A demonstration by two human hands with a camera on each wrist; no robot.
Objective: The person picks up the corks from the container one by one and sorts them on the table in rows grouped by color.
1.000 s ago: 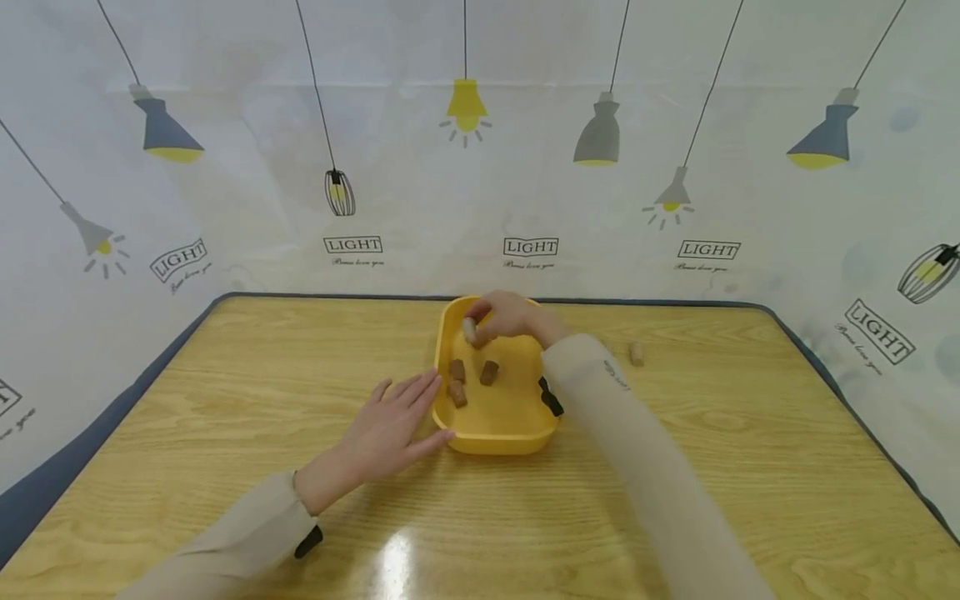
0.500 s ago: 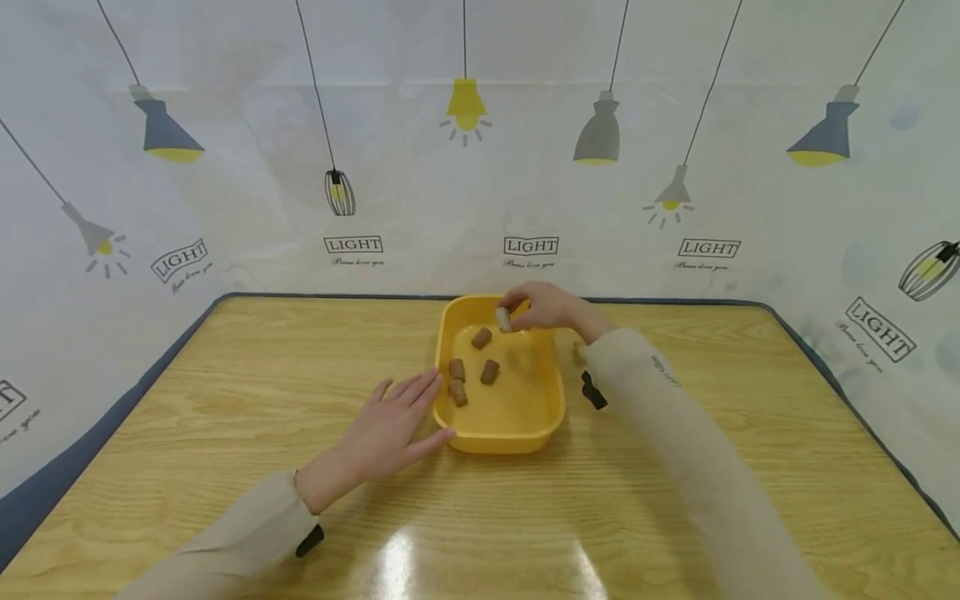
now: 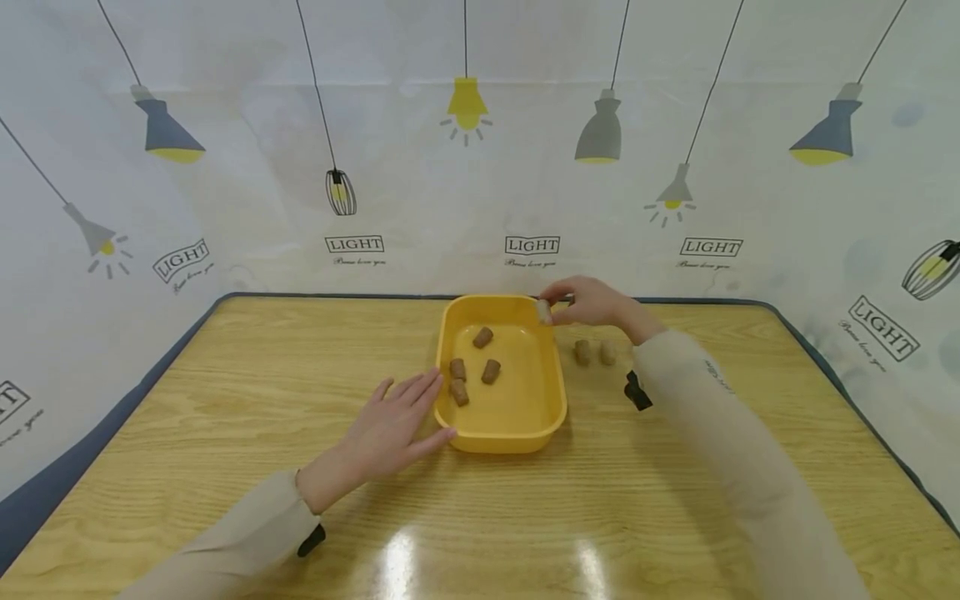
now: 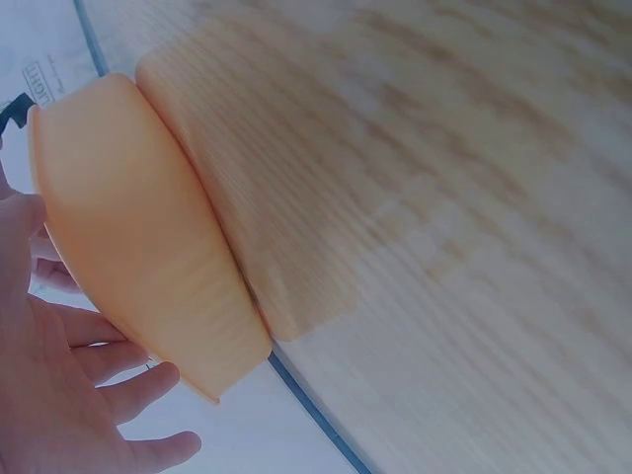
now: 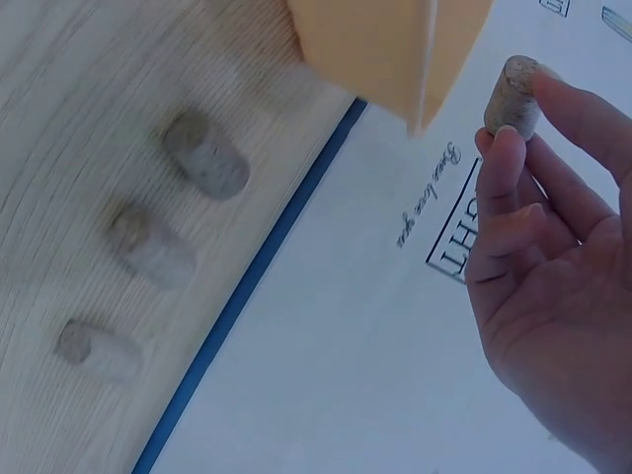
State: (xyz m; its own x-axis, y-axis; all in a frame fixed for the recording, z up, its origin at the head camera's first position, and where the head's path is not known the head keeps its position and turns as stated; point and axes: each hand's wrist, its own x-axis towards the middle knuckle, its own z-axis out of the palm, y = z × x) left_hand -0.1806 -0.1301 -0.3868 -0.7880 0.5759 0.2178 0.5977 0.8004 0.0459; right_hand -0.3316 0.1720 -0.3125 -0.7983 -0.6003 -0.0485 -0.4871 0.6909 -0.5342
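Head view: the right hand [image 3: 592, 302] pinches a pale cork [image 3: 543, 310] between thumb and fingertips, right over the far right rim of the yellow tub [image 3: 555, 392]. The cork's long axis runs roughly up and down, with the hand to its right, so the tub's inside lies to the left of the cork and nearer the person. Four brown corks [image 3: 482, 337] lie inside the tub, and two more corks [image 3: 582, 351] rest on the wooden table [image 3: 675, 500] just right of it, below the right wrist. The left hand [image 3: 390, 429] lies flat, fingers straight, touching the tub's near left wall.

Left wrist view: the left hand [image 4: 59, 395] is spread beside the tub's outer wall [image 4: 138, 247], holding nothing; the fingertips sit at its lower edge.

Right wrist view: the right hand [image 5: 553, 257] holds the cork [image 5: 513, 96] at its fingertips, apart from the tub's corner [image 5: 395, 49]. Three corks [image 5: 205, 155] show on the table here, in a loose row, well apart from the hand.
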